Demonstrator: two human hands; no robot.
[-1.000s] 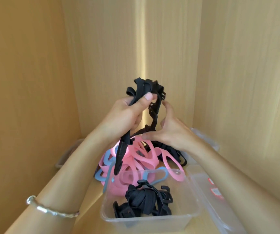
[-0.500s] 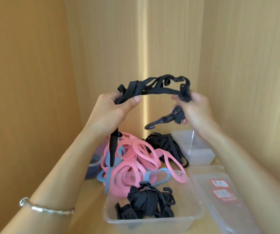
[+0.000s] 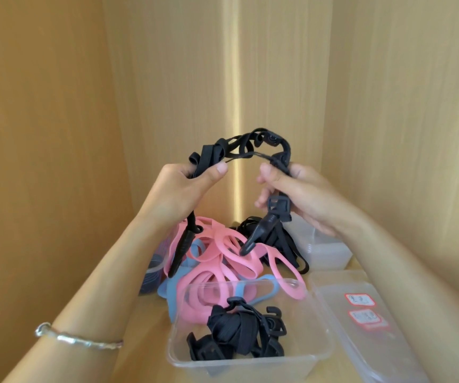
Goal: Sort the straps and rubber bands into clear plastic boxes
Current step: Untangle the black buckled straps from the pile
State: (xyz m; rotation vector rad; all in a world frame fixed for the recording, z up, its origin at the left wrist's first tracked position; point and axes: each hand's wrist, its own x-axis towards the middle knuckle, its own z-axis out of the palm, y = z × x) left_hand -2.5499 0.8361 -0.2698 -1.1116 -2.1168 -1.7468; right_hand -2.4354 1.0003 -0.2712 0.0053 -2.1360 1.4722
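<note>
One clear plastic box (image 3: pixel 250 364) sits nearest on the wooden shelf (image 3: pixel 148 349). It holds a bundle of folded black straps (image 3: pixel 234 331), with plastic hooks poking out at the edges. Just beside it on the right lies a clear lid (image 3: pixel 341 294) bearing two red-bordered labels (image 3: pixel 361 308), whose writing is too small to read. A silver bracelet (image 3: pixel 79 340) circles the left wrist.

Behind the box is a loose heap of pink rubber bands (image 3: pixel 223 252), flat and wide-looped, with a few pale blue bands (image 3: pixel 169 290) tangled among them. A pink loop and a blue loop drape over the box's far rim. Left of the heap stands a small container with a dark blue stack (image 3: pixel 151 275) inside.

Above the heap, both hands hold one black strap (image 3: pixel 250 146) in the air. The left hand (image 3: pixel 184 186) has its grip closed on one end, the thumb pinching the webbing against curled fingers. The right hand (image 3: pixel 303 189) pinches the other end in the same way. Between them the strap arches upward, twisted and bunched into small loops. A long black clip (image 3: pixel 181 244) hangs from the left grip. A buckle and hook (image 3: pixel 261 230) hang from the right, and whether the hook's tip touches the pink bands cannot be told.

Farther back lies a pile of unsorted black straps (image 3: pixel 286 244), with a second clear box (image 3: pixel 325 252) at the back right. Wood panels (image 3: pixel 57 106) close in the sides and rear.
</note>
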